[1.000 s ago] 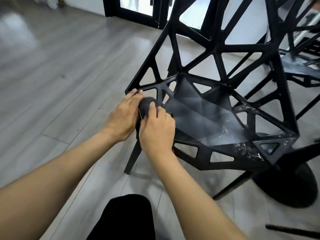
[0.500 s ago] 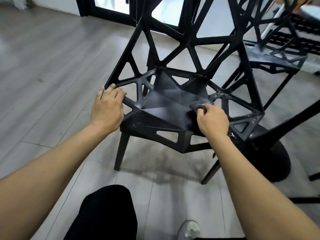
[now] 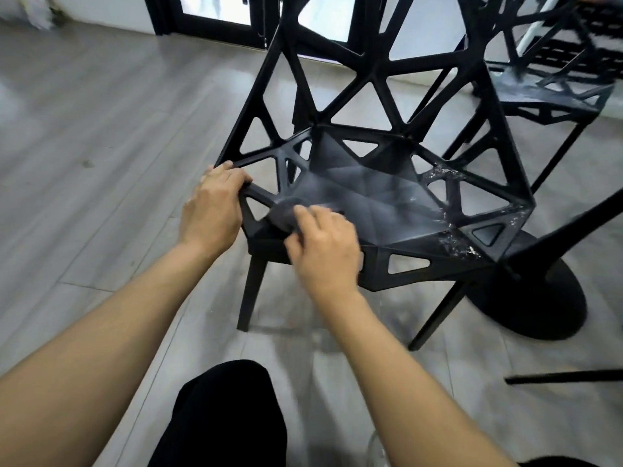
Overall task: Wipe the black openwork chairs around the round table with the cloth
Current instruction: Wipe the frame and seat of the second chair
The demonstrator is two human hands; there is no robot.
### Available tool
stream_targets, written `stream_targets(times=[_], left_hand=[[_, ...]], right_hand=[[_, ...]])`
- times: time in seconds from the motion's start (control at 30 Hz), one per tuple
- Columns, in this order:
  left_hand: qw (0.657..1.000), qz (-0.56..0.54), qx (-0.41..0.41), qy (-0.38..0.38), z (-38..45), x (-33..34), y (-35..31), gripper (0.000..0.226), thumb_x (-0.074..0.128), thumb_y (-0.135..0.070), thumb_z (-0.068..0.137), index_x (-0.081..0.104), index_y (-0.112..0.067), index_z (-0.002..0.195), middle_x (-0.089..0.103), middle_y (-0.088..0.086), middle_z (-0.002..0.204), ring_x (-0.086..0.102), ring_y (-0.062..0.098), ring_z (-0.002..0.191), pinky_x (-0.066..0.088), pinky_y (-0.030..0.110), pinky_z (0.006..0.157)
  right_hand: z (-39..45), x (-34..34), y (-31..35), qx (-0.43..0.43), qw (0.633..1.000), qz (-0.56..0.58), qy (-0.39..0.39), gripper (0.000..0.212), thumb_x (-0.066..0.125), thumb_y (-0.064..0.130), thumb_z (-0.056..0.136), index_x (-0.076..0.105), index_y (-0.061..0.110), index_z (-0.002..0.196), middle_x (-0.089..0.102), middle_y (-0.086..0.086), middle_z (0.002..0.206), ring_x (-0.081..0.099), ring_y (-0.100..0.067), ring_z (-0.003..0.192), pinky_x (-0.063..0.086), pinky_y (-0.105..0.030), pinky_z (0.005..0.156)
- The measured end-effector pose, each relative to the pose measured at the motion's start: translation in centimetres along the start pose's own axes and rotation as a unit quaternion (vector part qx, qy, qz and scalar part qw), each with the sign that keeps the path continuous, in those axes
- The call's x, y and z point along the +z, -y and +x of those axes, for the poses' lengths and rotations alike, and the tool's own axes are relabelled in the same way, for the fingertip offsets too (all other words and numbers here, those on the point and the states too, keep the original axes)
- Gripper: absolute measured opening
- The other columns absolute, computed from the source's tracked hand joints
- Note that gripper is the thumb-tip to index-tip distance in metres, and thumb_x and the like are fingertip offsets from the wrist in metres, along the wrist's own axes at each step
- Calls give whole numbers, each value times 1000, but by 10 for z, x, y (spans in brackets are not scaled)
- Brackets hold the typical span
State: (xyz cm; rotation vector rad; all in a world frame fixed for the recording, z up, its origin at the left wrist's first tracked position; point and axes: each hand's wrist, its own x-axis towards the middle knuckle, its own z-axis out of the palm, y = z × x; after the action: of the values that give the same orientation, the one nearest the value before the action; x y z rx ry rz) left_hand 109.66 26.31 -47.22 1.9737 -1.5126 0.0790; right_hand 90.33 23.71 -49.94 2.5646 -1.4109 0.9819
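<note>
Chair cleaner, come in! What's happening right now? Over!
Left hand grips the chair at its front left corner. Right hand holds the cloth on the seat. Nothing in the way.

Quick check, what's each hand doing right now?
Left hand: grips the front left corner of the chair.
Right hand: holds the dark cloth against the seat; blurred.

- My left hand [image 3: 212, 210] reaches forward, fingers curled over in a grip.
- Just right of it, my right hand [image 3: 323, 244], blurred, fingers bent downward.
</note>
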Motion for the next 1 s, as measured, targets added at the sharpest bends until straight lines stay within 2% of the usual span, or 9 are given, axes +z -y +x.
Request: stream_targets(times=[0.1, 0.27, 0.4, 0.47, 0.53, 0.67, 0.8, 0.9, 1.0], left_hand=[[999, 12, 5, -38, -3, 7, -6, 25, 45, -2, 96, 63, -8, 112, 65, 15, 125, 43, 28, 140, 35, 48, 116], [992, 117, 7, -43, -5, 21, -17, 22, 48, -16, 96, 59, -4, 112, 64, 19, 121, 45, 34, 137, 20, 48, 122], [991, 134, 28, 1, 0, 40, -57, 34, 41, -24, 93, 59, -6, 115, 63, 18, 118, 51, 36, 122, 25, 48, 118], [995, 68, 63, 27, 5, 53, -82, 34, 41, -19, 93, 59, -8, 119, 63, 13, 120, 53, 34, 116, 34, 45, 108], [998, -12, 22, 59, 15, 60, -102, 35, 43, -10, 94, 57, -10, 126, 62, 12, 126, 53, 35, 116, 37, 45, 101], [991, -3, 13, 135, 42, 76, -109, 30, 40, -20, 100, 57, -12, 125, 60, 13, 127, 54, 37, 116, 41, 47, 98], [979, 75, 70, 174, 41, 90, -96, 39, 42, -34, 101, 57, -20, 134, 55, 7, 143, 47, 28, 130, 33, 41, 110], [966, 108, 95, 214, 41, 97, -91, 47, 31, -36, 104, 43, -29, 149, 35, 0, 160, 31, 22, 146, 19, 41, 122], [960, 117, 87, 238, 42, 100, -93, 50, 25, -36, 106, 31, -31, 156, 24, -4, 165, 21, 20, 151, 10, 39, 125]], right_hand=[[1, -38, -83, 122, 991, -60, -8, 27, 56, 31, 83, 70, 18, 102, 65, -9, 93, 59, -35, 83, 46, -42, 74], [-3, -76, -154, 263, 965, -19, -6, 28, 52, 33, 90, 70, 24, 109, 66, -7, 107, 60, -34, 101, 48, -43, 87], [-4, -54, -97, 150, 988, -19, -11, 33, 47, 33, 84, 72, 21, 103, 68, -7, 99, 61, -34, 88, 49, -45, 80], [-3, -42, -61, 69, 997, 4, 20, 33, 48, 32, 83, 71, 20, 103, 68, -5, 98, 60, -31, 85, 48, -43, 76], [8, -38, -45, 13, 998, 15, 54, 33, 47, 33, 87, 70, 20, 108, 67, -3, 98, 59, -31, 86, 49, -44, 74], [32, -51, -99, 48, 986, 9, 159, 32, 50, 31, 97, 59, 29, 128, 63, -6, 115, 58, -31, 105, 49, -44, 86], [47, -68, -185, 160, 968, -107, 160, 30, 49, 27, 98, 63, 22, 124, 62, -14, 119, 56, -40, 107, 45, -46, 90], [49, -58, -180, 88, 973, -136, 163, 30, 52, 28, 98, 64, 16, 122, 61, -12, 124, 56, -38, 109, 44, -46, 93], [59, -42, -163, -8, 976, -50, 210, 34, 54, 24, 99, 63, 16, 130, 58, -7, 134, 53, -34, 118, 44, -49, 100]])
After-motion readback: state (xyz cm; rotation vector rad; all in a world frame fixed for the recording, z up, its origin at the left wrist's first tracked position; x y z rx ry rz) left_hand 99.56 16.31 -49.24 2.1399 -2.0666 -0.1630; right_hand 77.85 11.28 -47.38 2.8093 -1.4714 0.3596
